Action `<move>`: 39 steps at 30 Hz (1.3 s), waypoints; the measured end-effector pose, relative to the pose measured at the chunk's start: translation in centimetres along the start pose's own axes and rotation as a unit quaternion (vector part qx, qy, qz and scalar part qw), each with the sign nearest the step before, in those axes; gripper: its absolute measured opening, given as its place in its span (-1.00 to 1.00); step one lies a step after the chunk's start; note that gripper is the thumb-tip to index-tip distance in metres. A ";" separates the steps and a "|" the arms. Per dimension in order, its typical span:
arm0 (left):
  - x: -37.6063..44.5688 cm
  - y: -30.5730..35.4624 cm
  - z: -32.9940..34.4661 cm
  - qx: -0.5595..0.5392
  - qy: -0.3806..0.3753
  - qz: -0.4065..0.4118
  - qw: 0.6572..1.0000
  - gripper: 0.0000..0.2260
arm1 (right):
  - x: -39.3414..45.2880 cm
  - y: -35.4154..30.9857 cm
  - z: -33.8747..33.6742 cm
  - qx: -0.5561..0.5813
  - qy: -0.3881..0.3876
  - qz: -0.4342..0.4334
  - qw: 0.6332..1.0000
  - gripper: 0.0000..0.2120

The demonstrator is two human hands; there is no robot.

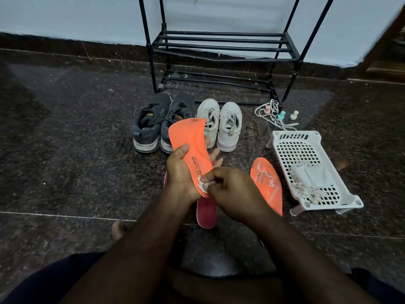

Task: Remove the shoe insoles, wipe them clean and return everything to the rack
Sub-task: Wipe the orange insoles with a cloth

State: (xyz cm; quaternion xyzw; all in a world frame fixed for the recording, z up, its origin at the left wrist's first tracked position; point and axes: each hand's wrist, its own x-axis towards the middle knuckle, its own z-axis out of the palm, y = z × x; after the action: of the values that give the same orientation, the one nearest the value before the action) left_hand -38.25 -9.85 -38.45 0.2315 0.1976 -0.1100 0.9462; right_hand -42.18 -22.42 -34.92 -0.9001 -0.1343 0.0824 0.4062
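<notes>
The orange insole (190, 148) is held up in front of the person, above the floor (65, 139), its long axis running from the near end between the two hands up and away to the far left, toe end toward the shoes. The left hand (179, 172) grips it around the near half, thumb laid across the printed face and fingers curled behind it, their tips showing past the right edge. The right hand (232, 189) comes in from the right, fingers curled and pinching a small white wipe (202, 185) against the heel end, so the wipe touches the insole at its nearest point and most of the length lies ahead of it, up and to the far left. My reading is that the cleaning stroke has to travel along that axis, away from the body, while the left hand steadies the piece. A second orange insole (266, 183) lies on the floor just right of the hands, smeared with white marks, long axis near to far. A red insole (206, 212) lies on the floor below the hands, partly hidden by them. Farther off stand the dark grey shoes (153, 123) and, to their right, the white shoes (219, 123), both in front of the black rack (221, 47). A white basket (311, 170) with crumpled wipes sits at the right; laces and small bottles (281, 115) lie beyond it.
</notes>
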 end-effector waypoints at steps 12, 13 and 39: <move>-0.6 -0.2 0.1 0.013 -0.021 -0.048 0.999 -0.45 | 1.2 0.6 -2.1 0.003 0.107 -0.076 0.991 -0.80; -0.6 -0.3 0.2 0.010 -0.023 -0.050 0.998 -0.45 | 1.2 0.5 -1.9 -0.014 0.087 -0.086 0.992 -0.77; -1.2 -1.0 1.2 -0.005 -0.026 -0.020 0.999 -0.54 | 0.9 -0.2 1.6 -0.077 0.136 -0.028 0.987 -0.82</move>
State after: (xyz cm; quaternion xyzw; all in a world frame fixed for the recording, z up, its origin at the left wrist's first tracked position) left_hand -39.23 -11.13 -37.30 0.2203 0.1783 -0.1337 0.9496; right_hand -41.82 -20.88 -35.84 -0.9273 -0.1092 -0.0634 0.3525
